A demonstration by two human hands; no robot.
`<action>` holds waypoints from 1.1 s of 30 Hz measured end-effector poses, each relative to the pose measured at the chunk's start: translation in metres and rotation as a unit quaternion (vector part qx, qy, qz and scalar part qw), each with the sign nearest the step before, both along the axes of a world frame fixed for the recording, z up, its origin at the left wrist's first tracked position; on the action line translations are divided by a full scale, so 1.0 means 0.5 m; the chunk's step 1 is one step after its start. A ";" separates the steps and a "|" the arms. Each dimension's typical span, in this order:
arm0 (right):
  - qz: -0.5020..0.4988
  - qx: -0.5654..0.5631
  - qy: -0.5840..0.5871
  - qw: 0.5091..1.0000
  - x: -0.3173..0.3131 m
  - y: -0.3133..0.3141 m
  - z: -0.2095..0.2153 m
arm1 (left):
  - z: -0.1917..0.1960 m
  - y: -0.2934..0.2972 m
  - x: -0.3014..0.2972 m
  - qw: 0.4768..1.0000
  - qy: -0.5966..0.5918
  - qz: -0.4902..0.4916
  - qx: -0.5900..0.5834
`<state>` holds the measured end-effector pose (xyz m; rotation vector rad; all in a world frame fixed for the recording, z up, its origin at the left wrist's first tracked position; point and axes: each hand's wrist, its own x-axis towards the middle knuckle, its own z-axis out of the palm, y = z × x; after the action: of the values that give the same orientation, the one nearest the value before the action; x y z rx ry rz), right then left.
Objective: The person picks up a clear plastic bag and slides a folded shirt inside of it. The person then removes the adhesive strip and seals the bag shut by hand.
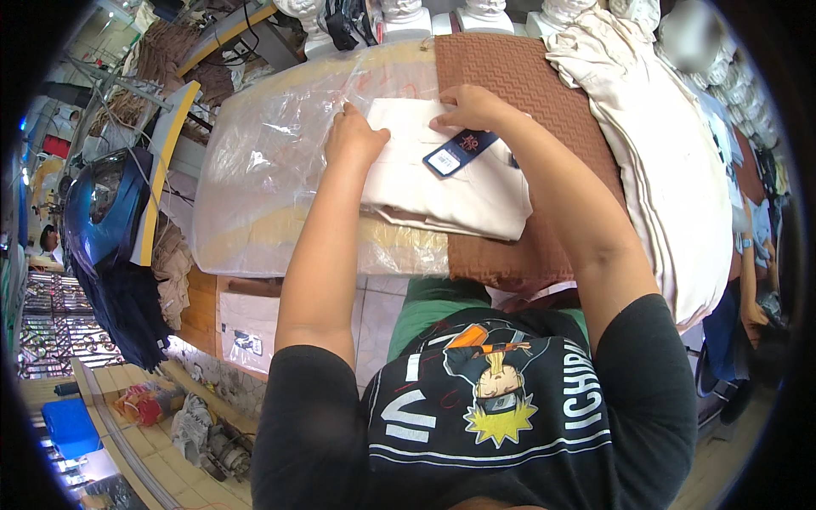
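A folded cream garment (450, 200), perhaps trousers, lies in front of me, across the join of plastic wrap and brown cloth. A dark blue hang tag (460, 154) with a white label rests on it at a slant. My left hand (353, 138) is at the garment's far left edge, thumb spread toward the fabric and its fingers partly hidden. Over the far right part, my right hand (472, 110) bends inward above the tag, with thumb and forefinger apart. Neither hand visibly grips the cloth.
Clear plastic wrap (263, 161) covers the table's left side, brown textured cloth (527, 76) its right. A long pile of cream garments (663, 170) lies at the right. At the left are a blue helmet (102, 200) and a yellow-edged board (166, 170). White balusters (484, 17) line the back.
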<state>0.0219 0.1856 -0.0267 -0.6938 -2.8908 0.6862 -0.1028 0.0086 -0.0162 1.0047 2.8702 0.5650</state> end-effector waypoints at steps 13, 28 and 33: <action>0.027 -0.321 -0.022 0.946 -0.028 0.022 -0.039 | -0.051 0.062 0.003 0.994 0.001 0.005 0.110; -0.229 -0.390 0.177 0.874 0.174 -0.010 -0.062 | -0.036 0.137 0.239 0.948 -0.006 -0.265 0.174; -0.236 -0.423 0.171 0.858 0.197 -0.012 -0.045 | -0.015 0.016 0.171 0.899 0.067 -0.393 0.182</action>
<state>0.1205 0.1797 -0.0490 -1.1408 -1.8752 1.7775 -0.0173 0.0165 -0.0235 2.1538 2.1574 0.9630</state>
